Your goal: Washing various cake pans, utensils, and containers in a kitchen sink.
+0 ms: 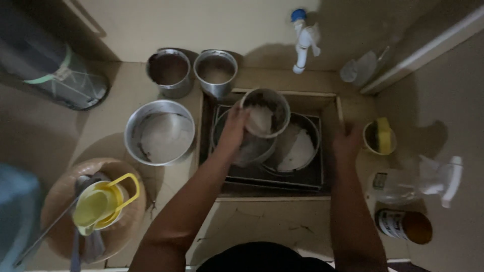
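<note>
Five metal pots show: three on the floor, two in the sunken wash bay [330, 103]. The left hand [233, 128] grips a white-coated pot [265, 113] by its rim over the bay. The right hand [347, 143], fingers seemingly spread, hovers beside one sponge cup [379, 137] near the bay's right edge.

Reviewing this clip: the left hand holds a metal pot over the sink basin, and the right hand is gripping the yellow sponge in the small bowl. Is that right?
Not quite. In the head view the right hand is not gripping the yellow sponge; it rests at the sink edge beside the small bowl, apart from the sponge. The left hand does hold the metal pot over the basin.
</note>
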